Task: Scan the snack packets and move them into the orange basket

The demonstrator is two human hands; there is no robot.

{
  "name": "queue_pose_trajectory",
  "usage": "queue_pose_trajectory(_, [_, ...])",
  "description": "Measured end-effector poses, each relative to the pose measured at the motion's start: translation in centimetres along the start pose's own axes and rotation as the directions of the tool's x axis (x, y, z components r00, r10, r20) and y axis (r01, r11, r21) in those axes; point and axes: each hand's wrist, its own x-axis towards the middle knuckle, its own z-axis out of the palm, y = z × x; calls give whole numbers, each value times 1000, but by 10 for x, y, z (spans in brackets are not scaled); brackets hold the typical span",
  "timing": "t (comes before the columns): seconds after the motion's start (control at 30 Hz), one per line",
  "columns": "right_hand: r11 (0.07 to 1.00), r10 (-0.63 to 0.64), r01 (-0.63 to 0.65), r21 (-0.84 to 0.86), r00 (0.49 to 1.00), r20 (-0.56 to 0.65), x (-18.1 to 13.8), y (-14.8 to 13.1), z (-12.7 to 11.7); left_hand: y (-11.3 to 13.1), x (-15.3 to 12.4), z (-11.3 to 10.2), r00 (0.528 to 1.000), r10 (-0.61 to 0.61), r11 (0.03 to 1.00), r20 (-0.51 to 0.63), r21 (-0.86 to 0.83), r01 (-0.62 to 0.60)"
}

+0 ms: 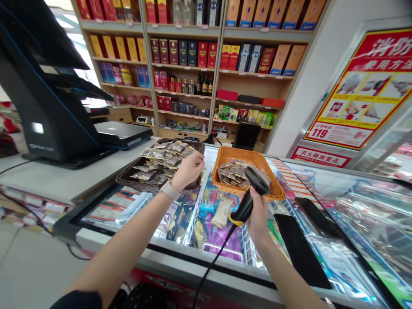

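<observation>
Scanner (245, 205) is in your right hand (259, 210), fingers wrapped around the grip, over the near side of the orange basket (254, 158). Its handle runs on a slant, yellow-ringed end low and toward you, head up and away to the right. The head itself lies crosswise to that, one end toward the upper left, over the small packets (233, 171) in there. Can't tell which end the window's on, tbh. Cord (216, 257) trails down toward you.

Your left hand (189, 169) is curled in above the right part of the dark basket (138, 185), which is heaped with more packets lying at mixed angles. Can't tell if you've got one pinched, the fingertips are hidden.

Both baskets sit side by side on the glass-topped case (180, 267), the orange one's long axis slanting from far left to near right.
</observation>
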Motion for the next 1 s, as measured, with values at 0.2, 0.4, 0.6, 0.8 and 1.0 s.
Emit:
queue_pose_trajectory(0.2, [999, 6, 12, -40, 911, 411, -18, 3, -4, -62, -37, -100, 937, -263, 686, -231, 638, 350])
queue_pose_trajectory(0.4, [989, 107, -6, -145, 703, 703, -31, 5, -8, -71, -49, -128, 892, -429, 493, -143, 791, 364])
queue_pose_trajectory(0.6, [949, 241, 9, -315, 621, 746, -31, 15, -12, -82, -34, -115, 862, -479, 496, -166, 759, 422])
queue_pose_trajectory(0.8, [944, 252, 24, -330, 594, 764, -29, 19, -13, -99, -22, -126, 837, -532, 639, -129, 588, 496])
queue_pose_trajectory(1.0, [943, 226, 34, -330, 660, 716, -32, 13, -8, -84, -30, -145, 870, -461, 810, -174, 317, 493])
